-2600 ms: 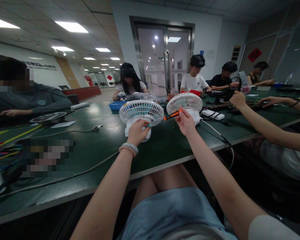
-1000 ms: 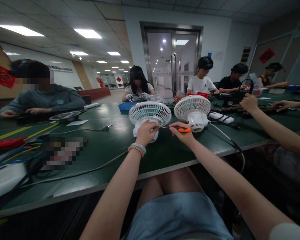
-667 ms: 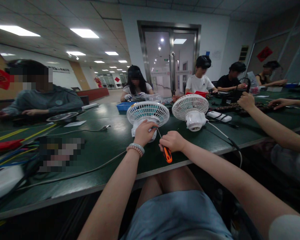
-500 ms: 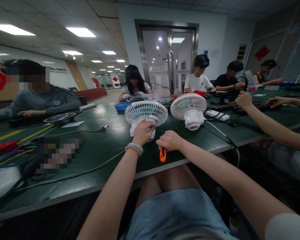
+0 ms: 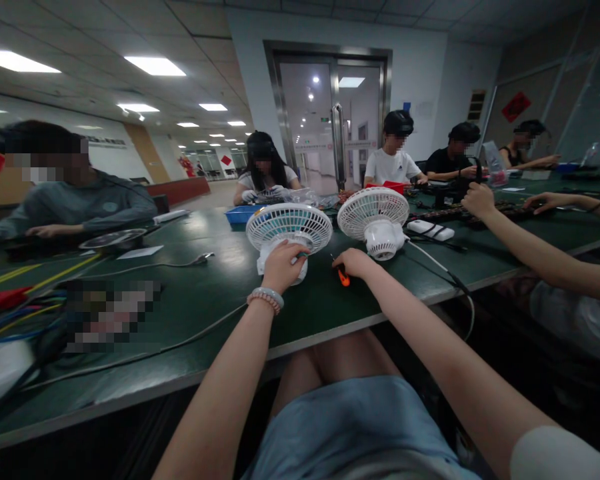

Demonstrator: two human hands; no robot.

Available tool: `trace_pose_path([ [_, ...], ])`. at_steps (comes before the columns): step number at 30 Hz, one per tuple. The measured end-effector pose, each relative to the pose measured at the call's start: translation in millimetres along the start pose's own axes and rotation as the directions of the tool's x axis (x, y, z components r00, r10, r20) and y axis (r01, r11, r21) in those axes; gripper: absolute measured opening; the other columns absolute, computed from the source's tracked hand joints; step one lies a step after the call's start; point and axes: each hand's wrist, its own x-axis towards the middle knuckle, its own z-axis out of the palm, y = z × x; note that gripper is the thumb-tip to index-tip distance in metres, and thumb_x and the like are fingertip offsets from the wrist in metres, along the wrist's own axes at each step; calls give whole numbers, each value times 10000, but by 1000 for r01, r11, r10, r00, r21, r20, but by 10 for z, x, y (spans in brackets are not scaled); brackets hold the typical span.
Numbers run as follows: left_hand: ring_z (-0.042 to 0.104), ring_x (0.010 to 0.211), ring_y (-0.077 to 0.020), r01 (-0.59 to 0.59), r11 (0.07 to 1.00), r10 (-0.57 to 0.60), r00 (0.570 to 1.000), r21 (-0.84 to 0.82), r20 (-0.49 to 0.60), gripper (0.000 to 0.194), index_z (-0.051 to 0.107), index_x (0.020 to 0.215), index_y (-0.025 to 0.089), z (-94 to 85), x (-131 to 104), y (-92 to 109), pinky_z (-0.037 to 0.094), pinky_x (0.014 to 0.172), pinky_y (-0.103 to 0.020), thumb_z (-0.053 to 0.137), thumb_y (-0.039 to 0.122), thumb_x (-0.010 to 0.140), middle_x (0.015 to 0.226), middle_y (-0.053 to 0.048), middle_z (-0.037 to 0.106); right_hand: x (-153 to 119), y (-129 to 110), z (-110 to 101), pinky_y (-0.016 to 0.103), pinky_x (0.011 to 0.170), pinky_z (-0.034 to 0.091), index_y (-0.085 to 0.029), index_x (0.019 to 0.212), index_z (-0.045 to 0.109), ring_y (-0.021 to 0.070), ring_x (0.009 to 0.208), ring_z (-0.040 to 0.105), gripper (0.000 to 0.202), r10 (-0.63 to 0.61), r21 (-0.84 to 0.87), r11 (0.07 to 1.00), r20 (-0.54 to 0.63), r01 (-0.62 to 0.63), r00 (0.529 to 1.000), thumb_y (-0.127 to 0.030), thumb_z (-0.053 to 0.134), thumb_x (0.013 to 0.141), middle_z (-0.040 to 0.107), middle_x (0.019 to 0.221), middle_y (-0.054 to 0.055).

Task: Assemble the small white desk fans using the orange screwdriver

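Note:
A white fan (image 5: 289, 227) stands in front of me with its round grille tilted upward. My left hand (image 5: 284, 265) is closed round the motor housing at its back, hiding part of it. To the right, just above the table, my right hand (image 5: 356, 261) has its fingers on a screwdriver (image 5: 345, 277) with an orange and black handle. Its thin shaft points away and to the left, apart from the fan. A second white fan (image 5: 373, 217) stands beyond my right hand, untouched.
The green table (image 5: 195, 313) has its edge close to my lap. A blue tray (image 5: 240, 215) stands behind the first fan. At right lie a white power strip (image 5: 431, 230) and a cable; a neighbour's hand (image 5: 479, 199) is raised there. Wires and a white cable lie at left.
My right hand has moved slightly right and away from me, and the screwdriver, upright before with its handle down, now lies at a slant. My left hand stays on the fan.

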Motion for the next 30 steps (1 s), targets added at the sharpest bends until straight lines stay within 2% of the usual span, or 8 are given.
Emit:
trace_pose_path([
  [5,590,961,-179,11,1000,-11,1000,-3,-13,261,631,986,236,19,-5,-21,321,1050,-376,494,260,765,988,-4,675,-27,43,-39,231,827,411,-235,984,694,174,945,595,345,105,107,989,-15,-103,994,-147,430,780,668,1034,48],
  [9,597,939,-192,55,998,-55,998,14,-30,313,610,1046,230,30,-3,-27,343,1037,-388,521,267,748,903,-11,683,-64,-26,-73,267,759,440,-185,951,700,209,903,609,360,241,154,960,-25,-234,970,-349,403,830,671,992,107],
  [16,598,928,-191,37,999,-36,999,28,-28,276,629,993,236,22,-6,-21,343,1041,-390,516,255,742,890,-6,678,-75,-62,-52,268,708,436,-177,876,702,215,862,615,481,245,154,960,-58,-234,968,-520,367,832,680,909,111],
  [25,608,925,-183,64,997,-65,997,-37,-45,290,609,999,223,31,-21,-32,329,1051,-389,521,261,726,922,-7,686,-80,-85,-41,265,718,427,-173,903,684,199,869,613,498,280,172,950,-85,-262,956,-494,305,877,675,930,117],
  [30,588,975,-190,39,998,-41,998,-45,-56,292,614,988,223,7,-28,-16,342,1044,-380,523,252,712,975,-8,676,-105,-108,-67,268,708,417,-170,890,669,201,864,609,489,301,197,941,-121,-275,946,-476,287,890,672,917,115],
])
